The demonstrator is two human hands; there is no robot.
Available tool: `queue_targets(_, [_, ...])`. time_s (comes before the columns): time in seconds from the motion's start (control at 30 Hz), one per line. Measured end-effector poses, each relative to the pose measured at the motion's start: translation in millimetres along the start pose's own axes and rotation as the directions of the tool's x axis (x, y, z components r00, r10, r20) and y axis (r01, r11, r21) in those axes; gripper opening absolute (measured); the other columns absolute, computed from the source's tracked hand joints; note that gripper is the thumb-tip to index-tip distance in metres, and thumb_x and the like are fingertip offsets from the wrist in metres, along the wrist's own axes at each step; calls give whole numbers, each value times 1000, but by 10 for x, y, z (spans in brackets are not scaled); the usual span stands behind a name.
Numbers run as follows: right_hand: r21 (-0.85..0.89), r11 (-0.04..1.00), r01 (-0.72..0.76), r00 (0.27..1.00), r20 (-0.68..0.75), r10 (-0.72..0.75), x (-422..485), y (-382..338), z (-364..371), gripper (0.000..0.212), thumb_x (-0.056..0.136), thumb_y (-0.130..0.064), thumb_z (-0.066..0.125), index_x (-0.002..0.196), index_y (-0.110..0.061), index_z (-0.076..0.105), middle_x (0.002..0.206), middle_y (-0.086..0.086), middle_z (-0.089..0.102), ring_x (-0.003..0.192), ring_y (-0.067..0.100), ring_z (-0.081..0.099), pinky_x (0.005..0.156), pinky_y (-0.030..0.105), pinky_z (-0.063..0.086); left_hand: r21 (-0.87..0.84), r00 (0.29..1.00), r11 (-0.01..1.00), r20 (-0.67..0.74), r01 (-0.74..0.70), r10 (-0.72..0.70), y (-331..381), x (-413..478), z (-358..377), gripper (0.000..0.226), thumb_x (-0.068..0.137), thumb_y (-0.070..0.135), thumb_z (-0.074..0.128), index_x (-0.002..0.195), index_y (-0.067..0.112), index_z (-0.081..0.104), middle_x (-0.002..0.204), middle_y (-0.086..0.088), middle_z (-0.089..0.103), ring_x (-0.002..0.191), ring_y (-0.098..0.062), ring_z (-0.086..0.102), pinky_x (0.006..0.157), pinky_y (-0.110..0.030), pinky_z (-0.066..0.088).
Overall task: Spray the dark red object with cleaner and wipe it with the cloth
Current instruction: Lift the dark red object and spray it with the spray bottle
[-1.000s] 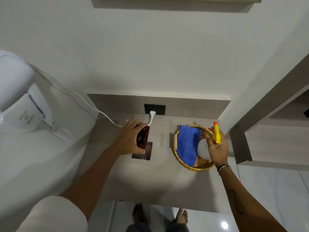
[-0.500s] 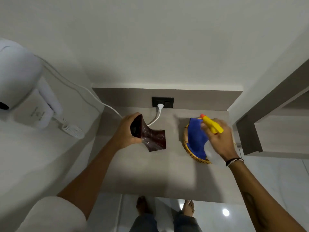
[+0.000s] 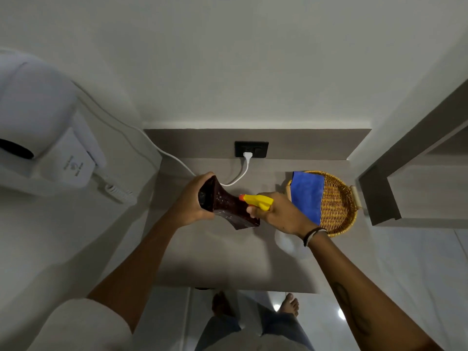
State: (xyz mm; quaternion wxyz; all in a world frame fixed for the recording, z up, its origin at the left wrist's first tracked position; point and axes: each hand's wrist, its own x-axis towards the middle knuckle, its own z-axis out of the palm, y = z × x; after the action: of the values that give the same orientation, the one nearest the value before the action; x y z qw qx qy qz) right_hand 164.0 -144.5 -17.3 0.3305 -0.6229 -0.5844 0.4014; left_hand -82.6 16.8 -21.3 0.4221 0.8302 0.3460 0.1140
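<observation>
From the head camera, the left hand [image 3: 193,202] grips one flared end of the dark red object [image 3: 229,207], a glossy, speckled, waisted piece held tilted above the grey counter [image 3: 215,259] near centre. At its 3 o'clock the right hand [image 3: 281,214] is closed around the spray bottle [image 3: 258,201], its yellow nozzle touching or just short of the object. The blue cloth [image 3: 307,196] lies in the wicker basket [image 3: 336,201] further toward 3 o'clock.

Dark red speckled object [image 3: 229,207], yellow sprayer with orange nozzle [image 3: 257,200], blue cloth [image 3: 307,193], golden-brown woven basket [image 3: 338,203]
</observation>
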Motion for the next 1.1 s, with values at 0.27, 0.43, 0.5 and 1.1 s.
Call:
queue_targets(0.27, [-74, 997, 0, 1000, 3, 0, 18, -8, -49, 44, 102, -40, 65, 143, -26, 63, 90, -20, 69, 87, 6, 71, 77, 17, 54, 46, 999, 998, 8, -39, 39, 37, -4, 46, 106, 54, 20, 91, 151, 13, 49, 138, 2, 55, 126, -10, 53, 98, 0, 37])
queue_targets(0.43, [-87, 995, 47, 998, -26, -50, -1, 10, -3, 43, 102, -40, 64, 143, -25, 63, 94, -21, 70, 88, 4, 70, 78, 20, 57, 50, 999, 997, 2, -53, 53, 68, -24, 43, 102, 51, 34, 88, 145, 25, 50, 129, 13, 58, 116, -6, 56, 95, 0, 40])
queue_targets(0.5, [-87, 995, 49, 998, -39, -52, -14, 27, 2, 43, 102, -42, 62, 142, -27, 64, 108, -12, 75, 97, 8, 71, 82, 22, 60, 56, 999, 997, -9, -51, 51, 64, -35, 44, 97, 50, 38, 86, 139, 35, 48, 123, 17, 56, 112, -6, 56, 92, 0, 42])
queue_targets(1.1, [-182, 982, 52, 997, -38, -60, -43, 46, -15, 45, 102, -47, 60, 142, -26, 65, 98, -15, 70, 85, 6, 65, 75, 21, 53, 78, 996, 994, -34, 82, -80, -4, -120, 34, 115, 50, 38, 92, 154, 22, 46, 143, 3, 56, 132, -17, 56, 103, -21, 43])
